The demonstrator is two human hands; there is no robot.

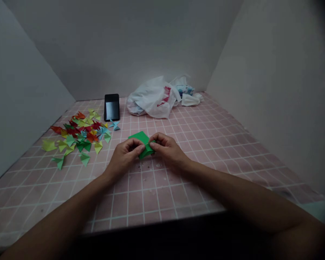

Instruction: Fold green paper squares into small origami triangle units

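Between my two hands is a piece of bright green paper [145,153], partly folded, just above the table. My left hand [128,151] pinches its left side between thumb and fingers. On the other side my right hand [166,147] pinches the right edge, thumb close to the left thumb. More green paper [139,136] shows behind the fingers; whether it is the same sheet or another one beneath, I cannot tell. The fingers hide part of the folds.
Many small folded paper shapes [83,145] in several colours lie in a pile at the left. Behind them a black phone [112,107] lies on the pink checked tablecloth [162,195]. White plastic bags [154,97] sit at the back, and walls enclose three sides.
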